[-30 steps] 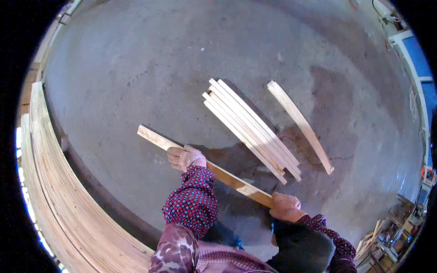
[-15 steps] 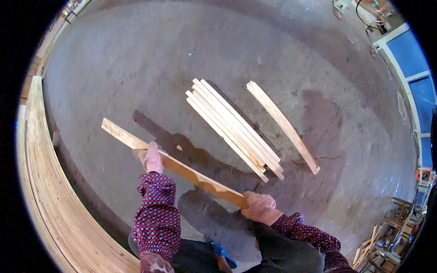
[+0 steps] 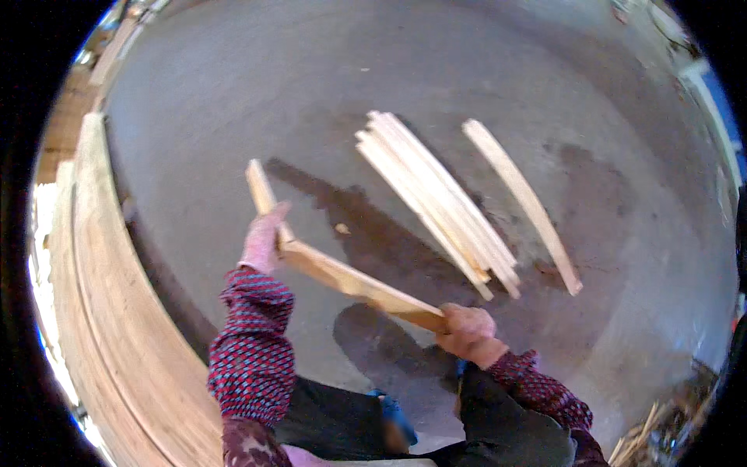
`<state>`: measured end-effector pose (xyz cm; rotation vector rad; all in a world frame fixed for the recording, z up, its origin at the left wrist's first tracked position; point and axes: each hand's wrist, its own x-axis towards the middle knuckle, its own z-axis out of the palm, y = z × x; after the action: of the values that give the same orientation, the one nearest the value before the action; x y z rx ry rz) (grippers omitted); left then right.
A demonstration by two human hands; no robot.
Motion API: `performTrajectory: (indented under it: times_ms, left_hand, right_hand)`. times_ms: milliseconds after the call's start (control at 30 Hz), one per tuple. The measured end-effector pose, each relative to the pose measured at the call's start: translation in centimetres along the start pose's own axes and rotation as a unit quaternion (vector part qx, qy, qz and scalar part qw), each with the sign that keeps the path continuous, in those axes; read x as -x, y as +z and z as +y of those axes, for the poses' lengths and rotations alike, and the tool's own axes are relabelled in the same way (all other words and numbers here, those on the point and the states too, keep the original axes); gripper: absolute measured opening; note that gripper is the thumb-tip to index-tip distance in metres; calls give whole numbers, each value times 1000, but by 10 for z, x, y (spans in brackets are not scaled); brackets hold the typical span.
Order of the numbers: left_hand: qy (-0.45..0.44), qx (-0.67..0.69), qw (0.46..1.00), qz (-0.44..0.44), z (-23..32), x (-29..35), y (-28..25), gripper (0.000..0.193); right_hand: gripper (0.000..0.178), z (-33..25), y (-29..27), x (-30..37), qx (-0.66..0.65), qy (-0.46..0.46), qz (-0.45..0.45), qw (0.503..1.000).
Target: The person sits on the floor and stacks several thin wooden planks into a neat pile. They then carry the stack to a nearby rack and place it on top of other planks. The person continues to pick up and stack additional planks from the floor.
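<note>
Wooden strip (image 3: 333,272) has kinked more sharply above the stained grey floor (image 3: 264,101).

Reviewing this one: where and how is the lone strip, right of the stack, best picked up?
Probably at mid-length, for balance, from above, pinching both long edges: the lone strip lies along the floor, apart from the stack, leaving both sides open. The right hand is nearer, but it grips the held strip, so would need freeing first.
</note>
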<state>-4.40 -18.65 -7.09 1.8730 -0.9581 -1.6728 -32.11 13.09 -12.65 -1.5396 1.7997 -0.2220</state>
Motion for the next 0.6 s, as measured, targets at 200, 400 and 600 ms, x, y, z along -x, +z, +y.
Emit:
performTrajectory:
  times_ms: [200, 400, 600]
  left_hand:
    - [22, 283, 956, -67, -17, 0, 26, 32]
    - [91, 303, 949, 15, -17, 25, 78, 33]
    - [274, 253, 928, 21, -26, 20, 80, 47]
  right_hand:
    - [39, 6, 2, 12, -53, 85, -29, 995]
    - [44, 27, 6, 23, -99, 125, -38, 986]
    - [53, 50, 13, 57, -81, 200, -73, 974]
